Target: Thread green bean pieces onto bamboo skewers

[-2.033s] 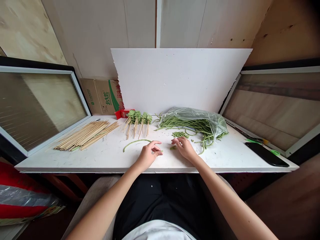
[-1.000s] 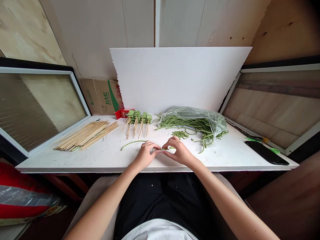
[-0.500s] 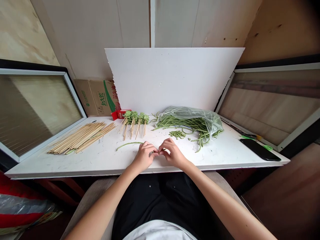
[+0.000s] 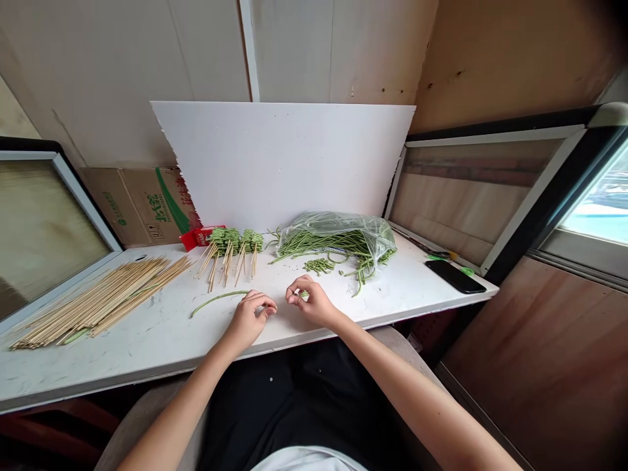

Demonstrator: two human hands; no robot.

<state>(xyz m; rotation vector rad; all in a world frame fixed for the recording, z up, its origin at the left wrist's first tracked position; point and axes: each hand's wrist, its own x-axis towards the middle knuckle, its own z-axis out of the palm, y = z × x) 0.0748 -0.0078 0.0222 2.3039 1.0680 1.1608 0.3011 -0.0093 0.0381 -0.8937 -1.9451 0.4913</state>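
Observation:
My left hand (image 4: 252,318) is closed in a pinch above the front of the white table. A long green bean (image 4: 216,301) runs out to the left from behind its knuckles, and a tiny end shows at the fingertips. A small gap to the right, my right hand (image 4: 311,302) is closed, with a short bit of green bean (image 4: 305,294) showing among its curled fingers. Beyond the hands lies a small pile of cut bean pieces (image 4: 318,265). Behind it, a clear plastic bag (image 4: 338,224) covers many long green beans (image 4: 321,243).
Bamboo skewers (image 4: 112,288) lie heaped at the left. Several skewered green bundles (image 4: 238,241) rest beside a red box (image 4: 196,237). A black phone (image 4: 455,276) lies near the table's right end. A white board (image 4: 289,163) stands at the back, a cardboard box (image 4: 147,206) left of it.
My hands were touching at the fingertips and have come apart, the right one now holding a short green piece. The view has swung to the right.

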